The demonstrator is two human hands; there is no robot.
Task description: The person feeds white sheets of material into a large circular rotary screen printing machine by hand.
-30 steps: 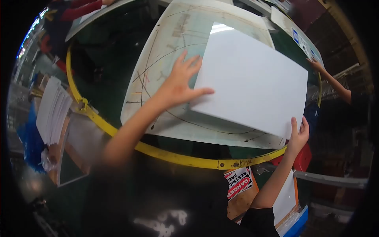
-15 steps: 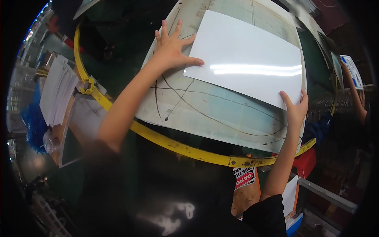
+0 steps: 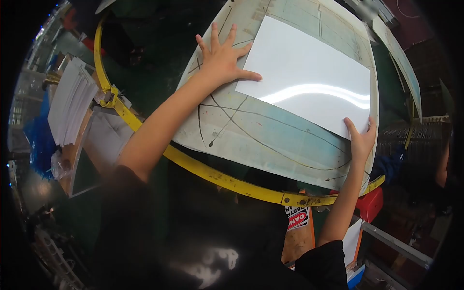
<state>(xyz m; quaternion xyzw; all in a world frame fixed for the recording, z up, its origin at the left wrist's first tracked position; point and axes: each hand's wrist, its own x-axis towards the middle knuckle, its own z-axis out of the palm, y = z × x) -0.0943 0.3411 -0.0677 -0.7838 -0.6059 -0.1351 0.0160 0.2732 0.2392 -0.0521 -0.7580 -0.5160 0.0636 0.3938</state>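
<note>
A glossy white sheet (image 3: 309,63) lies on a pale, marked board (image 3: 275,128) with dark curved lines drawn across it. My left hand (image 3: 222,63) is spread wide at the sheet's left edge. Its thumb tip rests on the sheet, while the other fingers stretch over the board. At the near right corner, my right hand (image 3: 361,139) holds the sheet, thumb on its near edge and fingers along the right edge. A bright light streak reflects off the sheet's surface.
A yellow curved rail (image 3: 217,178) runs around the board's near side. Stacked white sheets (image 3: 72,104) stand at left. A danger sign (image 3: 297,218) and a red object (image 3: 369,205) are below the rail. Another person's arm (image 3: 442,166) shows at far right.
The view has shifted a little, so the board and sheet appear slightly lower and further right. Both hands keep their places on the sheet. The other person's blue-and-white sign has left view.
</note>
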